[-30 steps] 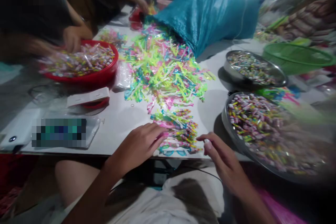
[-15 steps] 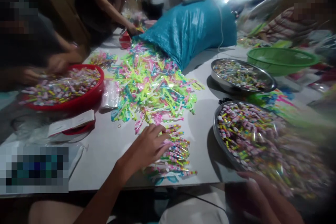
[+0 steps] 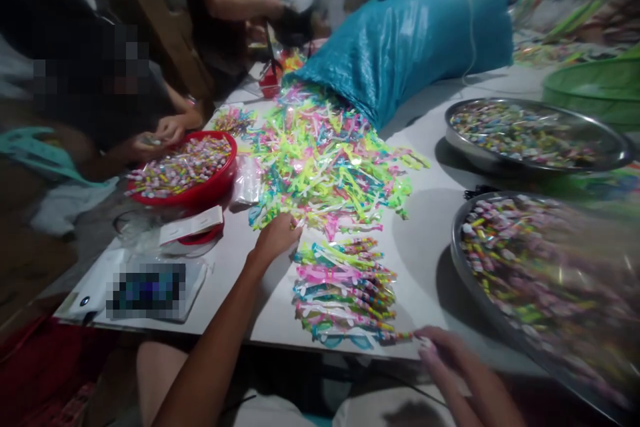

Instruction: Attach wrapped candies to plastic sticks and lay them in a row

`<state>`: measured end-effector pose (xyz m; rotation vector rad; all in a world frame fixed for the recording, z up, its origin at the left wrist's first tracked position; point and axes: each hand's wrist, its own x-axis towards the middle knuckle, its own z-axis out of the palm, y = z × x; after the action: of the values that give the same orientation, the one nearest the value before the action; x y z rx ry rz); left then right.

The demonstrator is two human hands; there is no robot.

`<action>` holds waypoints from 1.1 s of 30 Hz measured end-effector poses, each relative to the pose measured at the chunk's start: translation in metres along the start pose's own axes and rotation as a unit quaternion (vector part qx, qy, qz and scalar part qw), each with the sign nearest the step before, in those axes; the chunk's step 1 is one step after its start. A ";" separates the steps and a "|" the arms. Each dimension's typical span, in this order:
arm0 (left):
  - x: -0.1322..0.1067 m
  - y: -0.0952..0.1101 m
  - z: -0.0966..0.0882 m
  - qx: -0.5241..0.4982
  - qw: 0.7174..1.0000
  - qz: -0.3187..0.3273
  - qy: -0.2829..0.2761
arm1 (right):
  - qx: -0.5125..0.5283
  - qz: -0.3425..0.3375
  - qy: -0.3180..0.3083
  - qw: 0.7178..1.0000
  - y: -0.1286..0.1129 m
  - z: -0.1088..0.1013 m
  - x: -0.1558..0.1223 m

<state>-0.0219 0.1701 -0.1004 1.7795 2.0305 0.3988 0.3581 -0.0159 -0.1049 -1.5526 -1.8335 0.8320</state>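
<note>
1 row of packets, likely light and slippery, lies on the table; grip the beaded ends. right hand narrow at 1 end; left hand narrow by the pile; hold unclear for both.

The white table bears a blue sack far, a bright heap of plastic pieces mid-table, a row of colourful packets near, and two metal bowls at right.

Right hand blurred, contact hard to judge; green basin cut off.
</note>
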 end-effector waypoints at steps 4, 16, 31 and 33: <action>-0.008 -0.016 -0.014 -0.059 0.997 0.025 0.038 | 0.042 -0.062 -0.061 0.995 -0.047 0.031 0.019; -0.098 -0.012 -0.067 -0.455 0.876 -0.008 0.156 | 0.173 -0.099 -0.207 0.958 -0.118 0.101 0.039; -0.192 0.071 -0.055 -0.835 0.521 -0.084 0.155 | 0.238 -0.158 -0.150 0.946 -0.159 0.093 0.035; -0.192 0.071 -0.053 -0.835 0.522 -0.088 0.151 | 0.241 -0.152 -0.149 0.947 -0.159 0.094 0.034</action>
<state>0.0335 -0.0064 0.0015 0.1807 0.8254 1.8062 0.1820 -0.0098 -0.0392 -0.8480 -1.8252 1.2971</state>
